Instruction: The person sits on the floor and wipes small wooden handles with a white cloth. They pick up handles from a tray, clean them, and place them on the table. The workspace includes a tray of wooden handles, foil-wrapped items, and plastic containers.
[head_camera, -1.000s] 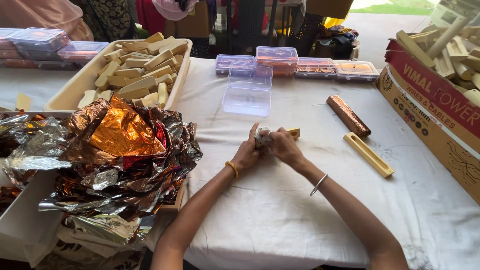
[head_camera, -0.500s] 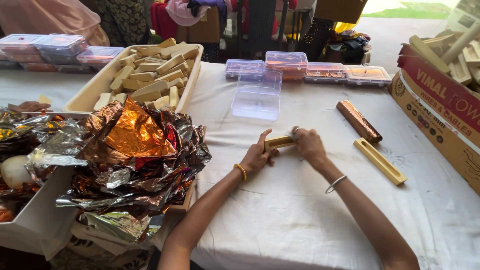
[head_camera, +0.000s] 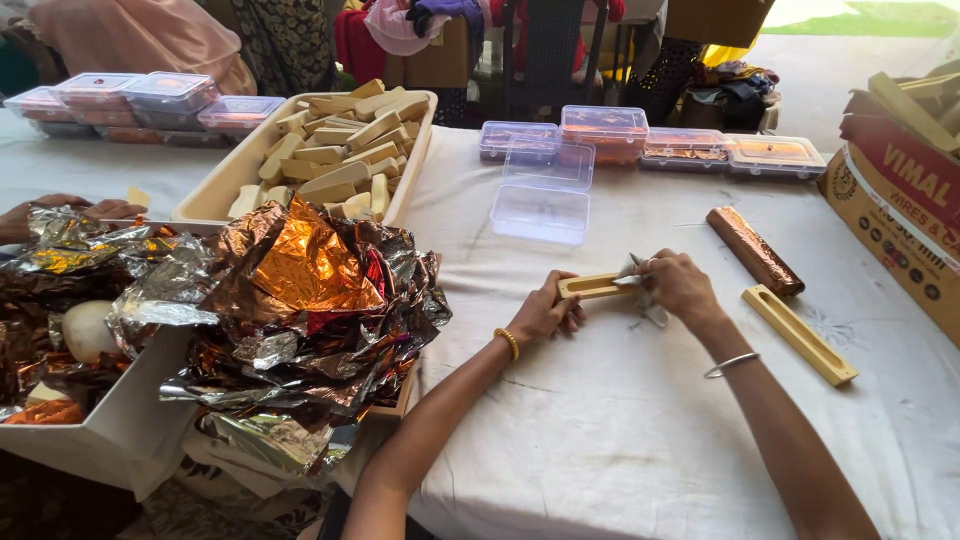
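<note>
- The left hand (head_camera: 545, 312) has its fingers curled around the near end of a pale wooden stick (head_camera: 592, 287), pinning it flat against the white tablecloth (head_camera: 600, 430).
- The right hand (head_camera: 680, 285) has its fingertips pinched together on a crumpled bit of silver foil (head_camera: 640, 290) at the stick's other end; the foil bunches around that end and partly hides it.
- The stick lies in the middle of the table, level between both hands, with a long slot showing along its top.
- A gold bangle sits on the left wrist, a thin silver one on the right.
- Just to the right of the right hand lies a second slotted stick (head_camera: 800, 334), bare, angled away, and beyond it a copper-foil-wrapped stick (head_camera: 754, 250).
- Straight ahead of the hands sits an open clear plastic box (head_camera: 545, 200), and behind it a row of lidded plastic boxes (head_camera: 660, 140) with orange contents.
- To the left is a heap of crinkled copper and silver foil sheets (head_camera: 300, 290), spilling over a white tray.
- Past the heap stands a cream tray of bare sticks (head_camera: 340, 150).
- At the far right edge is a red cardboard carton (head_camera: 900, 200) holding more sticks.
- Another person's hand (head_camera: 30, 215) rests at the far left, by the foil.
</note>
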